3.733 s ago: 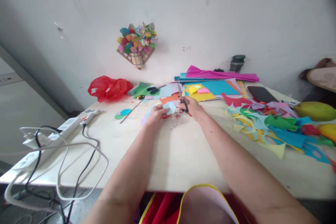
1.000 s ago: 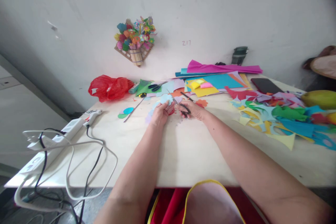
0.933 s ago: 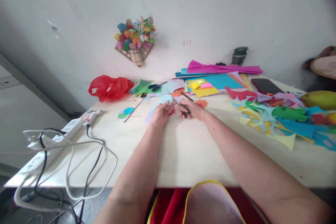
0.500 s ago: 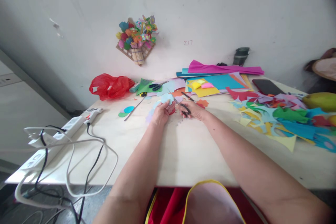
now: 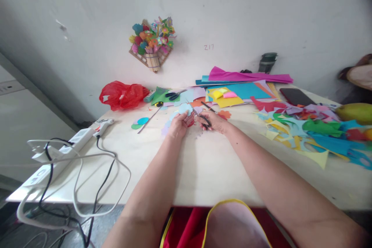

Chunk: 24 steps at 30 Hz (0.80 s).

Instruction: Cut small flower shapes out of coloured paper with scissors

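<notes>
Between the fingers of my left hand (image 5: 180, 123) is a light blue paper piece (image 5: 185, 108) with a scalloped edge. My right hand (image 5: 215, 121) is closed around the black handles of a pair of scissors (image 5: 206, 123). The scissor blades point up and left, close to the blue piece; whether they touch it I cannot tell. Under and around my hands lie pale blue and lilac cut pieces. An orange flower-shaped cutout (image 5: 224, 114) rests just beyond my right hand, beside a dark pen-like stick (image 5: 208, 106).
A second pair of scissors (image 5: 174, 94) lies on paper at the back, near a red plastic bag (image 5: 124, 96). Scraps (image 5: 302, 131) and a phone (image 5: 296, 97) are at the right. A power strip (image 5: 58, 155) with loose cables (image 5: 101, 178) runs along the left. Coloured sheets (image 5: 250, 91) lie by the wall.
The view has shifted very slightly. Both hands, the blue paper piece and the scissors stay in nearly the same place.
</notes>
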{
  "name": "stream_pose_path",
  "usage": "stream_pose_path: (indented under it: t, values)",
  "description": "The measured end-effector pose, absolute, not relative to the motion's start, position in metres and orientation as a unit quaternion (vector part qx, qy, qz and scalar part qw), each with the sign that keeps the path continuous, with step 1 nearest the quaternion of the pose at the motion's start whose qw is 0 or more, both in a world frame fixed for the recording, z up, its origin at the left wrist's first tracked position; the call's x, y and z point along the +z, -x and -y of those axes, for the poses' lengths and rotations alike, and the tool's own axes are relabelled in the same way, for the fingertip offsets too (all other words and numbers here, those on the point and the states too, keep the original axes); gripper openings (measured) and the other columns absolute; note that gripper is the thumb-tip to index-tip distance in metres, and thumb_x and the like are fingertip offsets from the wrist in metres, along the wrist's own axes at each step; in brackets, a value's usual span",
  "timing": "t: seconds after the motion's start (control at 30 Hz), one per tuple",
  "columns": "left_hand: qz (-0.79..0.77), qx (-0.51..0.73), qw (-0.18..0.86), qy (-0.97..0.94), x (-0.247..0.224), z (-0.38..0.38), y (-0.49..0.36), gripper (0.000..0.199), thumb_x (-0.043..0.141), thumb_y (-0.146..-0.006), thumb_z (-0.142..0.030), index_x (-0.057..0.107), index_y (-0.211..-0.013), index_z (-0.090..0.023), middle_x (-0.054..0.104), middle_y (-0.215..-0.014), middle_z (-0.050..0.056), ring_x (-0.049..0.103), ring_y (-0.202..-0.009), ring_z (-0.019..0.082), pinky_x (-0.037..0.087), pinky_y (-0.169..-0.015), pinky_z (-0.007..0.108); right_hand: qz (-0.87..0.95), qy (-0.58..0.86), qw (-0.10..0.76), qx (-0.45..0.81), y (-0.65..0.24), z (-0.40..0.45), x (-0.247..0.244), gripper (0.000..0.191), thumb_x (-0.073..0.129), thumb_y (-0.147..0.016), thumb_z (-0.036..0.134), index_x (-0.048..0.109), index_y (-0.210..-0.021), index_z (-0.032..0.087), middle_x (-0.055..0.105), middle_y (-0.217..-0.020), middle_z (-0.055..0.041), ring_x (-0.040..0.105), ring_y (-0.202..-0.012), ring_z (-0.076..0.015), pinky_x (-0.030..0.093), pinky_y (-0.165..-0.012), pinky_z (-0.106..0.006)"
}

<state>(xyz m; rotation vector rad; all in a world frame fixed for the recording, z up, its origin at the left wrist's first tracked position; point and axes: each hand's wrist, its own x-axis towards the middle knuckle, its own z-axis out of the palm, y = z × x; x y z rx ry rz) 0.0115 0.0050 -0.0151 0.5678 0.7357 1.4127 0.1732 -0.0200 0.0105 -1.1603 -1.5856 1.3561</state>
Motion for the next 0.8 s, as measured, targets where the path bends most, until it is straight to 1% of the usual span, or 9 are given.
stream_pose_path:
  t: [0.07,0.23,0.47,0.67,0.8]
  values:
    - [-0.326,0.626,0.663,-0.25,-0.0147,-0.0049,-0.0117,0.017,0.071,-0.079,-0.004,0.065,-0.088,-0.017,0.075,-0.084,0.005,0.076,-0.094,0.023,0.056,-0.093,0.036,0.615,0.454,0.367,0.53,-0.1729,0.0206,0.0112,0.025,0.074,-0.089,0.03,0.057,-0.076,0.017,0.058,-0.052,0.0043,0.051,-0.038,-0.0056,0.027,-0.031,-0.013]
    - [-0.319,0.628,0.667,-0.243,-0.014,-0.0047,-0.0117,0.017,0.072,-0.078,-0.003,0.065,-0.084,-0.016,0.073,-0.081,0.005,0.075,-0.082,0.02,0.057,-0.089,0.035,0.604,0.457,0.37,0.538,-0.172,0.0205,0.0117,0.024,0.074,-0.089,0.028,0.057,-0.076,0.016,0.058,-0.051,0.0051,0.05,-0.037,-0.0053,0.027,-0.032,-0.013]
    - [-0.312,0.63,0.667,-0.246,-0.0137,-0.0035,-0.0117,0.016,0.072,-0.078,-0.002,0.064,-0.084,-0.016,0.073,-0.081,0.006,0.076,-0.081,0.021,0.058,-0.09,0.036,0.602,0.457,0.368,0.541,-0.171,0.0225,0.0147,0.027,0.076,-0.087,0.029,0.056,-0.073,0.017,0.055,-0.048,0.0046,0.048,-0.037,-0.0057,0.027,-0.031,-0.014]
    - [-0.314,0.629,0.665,-0.251,-0.0167,-0.0058,-0.01,0.02,0.076,-0.076,-0.006,0.064,-0.088,-0.017,0.075,-0.082,0.007,0.077,-0.093,0.025,0.057,-0.093,0.038,0.606,0.455,0.37,0.537,-0.1715,0.0226,0.0148,0.029,0.078,-0.083,0.034,0.056,-0.072,0.018,0.055,-0.05,0.0049,0.047,-0.038,-0.006,0.03,-0.033,-0.014]
    - [-0.32,0.631,0.663,-0.245,-0.0167,-0.0059,-0.0096,0.019,0.074,-0.077,-0.006,0.063,-0.088,-0.016,0.076,-0.085,0.008,0.077,-0.094,0.025,0.057,-0.095,0.038,0.605,0.461,0.363,0.538,-0.1715,0.0218,0.0149,0.032,0.084,-0.077,0.032,0.056,-0.071,0.018,0.055,-0.051,0.0055,0.048,-0.04,-0.0056,0.033,-0.036,-0.014]
